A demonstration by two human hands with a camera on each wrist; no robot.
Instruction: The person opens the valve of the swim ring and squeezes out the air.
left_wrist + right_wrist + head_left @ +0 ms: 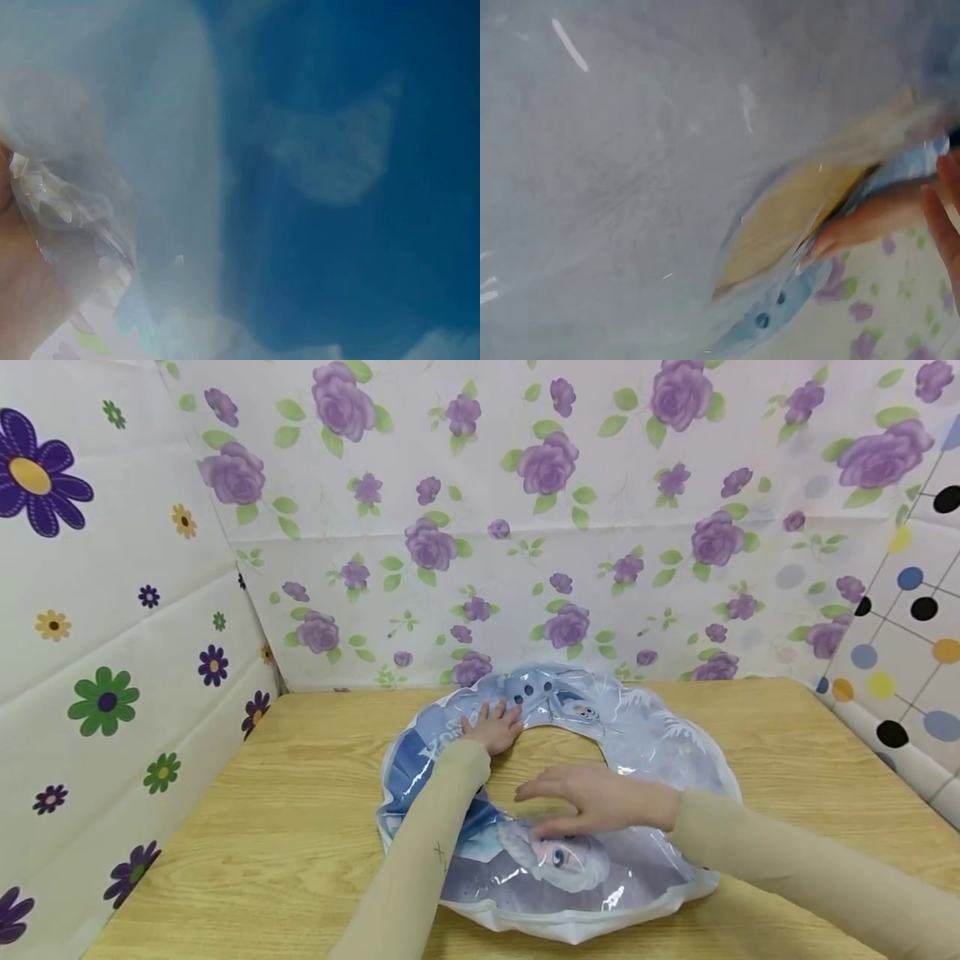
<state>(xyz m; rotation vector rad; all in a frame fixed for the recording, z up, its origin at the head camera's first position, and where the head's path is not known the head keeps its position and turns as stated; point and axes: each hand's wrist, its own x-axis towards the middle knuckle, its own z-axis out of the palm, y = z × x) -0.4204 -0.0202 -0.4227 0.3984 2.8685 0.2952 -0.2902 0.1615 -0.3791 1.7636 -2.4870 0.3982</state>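
Note:
A soft, wrinkled, partly filled swim ring [667, 743] lies flat, with blue and lilac cartoon print under clear shiny plastic. My left hand [492, 728] rests on its far left part beside the inner edge, fingers spread. Blue plastic [337, 247] fills most of the left wrist view, with a bit of that hand [26, 277] at the left edge. My right hand [600, 802] is over the near right part and the centre hole, fingers extended and thumb apart, gripping nothing. In the right wrist view its fingers [877, 217] show beside the pale plastic [615, 165].
Under the ring is a wood-grain table [315, 768]. A purple-rose cloth [465, 527] hangs behind it. Flower-print cloth [150, 635] stands on the left, and a dotted sheet [900, 635] borders the right side.

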